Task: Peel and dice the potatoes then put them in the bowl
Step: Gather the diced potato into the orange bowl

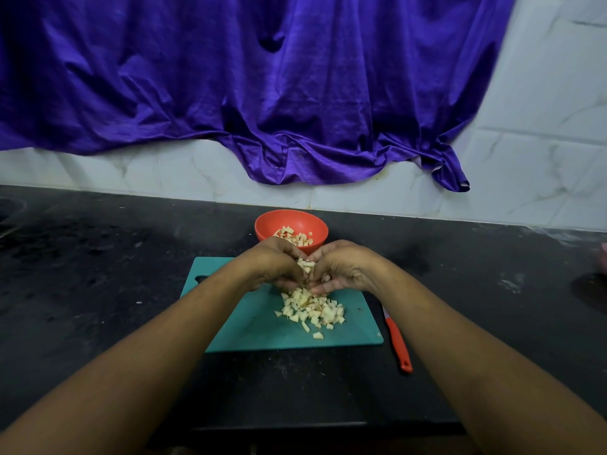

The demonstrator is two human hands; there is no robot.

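A pile of pale diced potato [313,311] lies on a teal cutting board [249,326]. Over the far part of the board my left hand [274,267] and my right hand [341,269] are cupped together, fingers curled round a scoop of potato dice held between them. A few pieces hang at the lower edge of the hands, just above the pile. Behind the hands stands an orange bowl [290,221] with some dice in its bottom.
A knife with an orange handle [398,343] lies on the black counter [98,274] just right of the board. A purple cloth [262,93] hangs over the white tiled wall behind. A pinkish object [603,257] shows at the far right edge.
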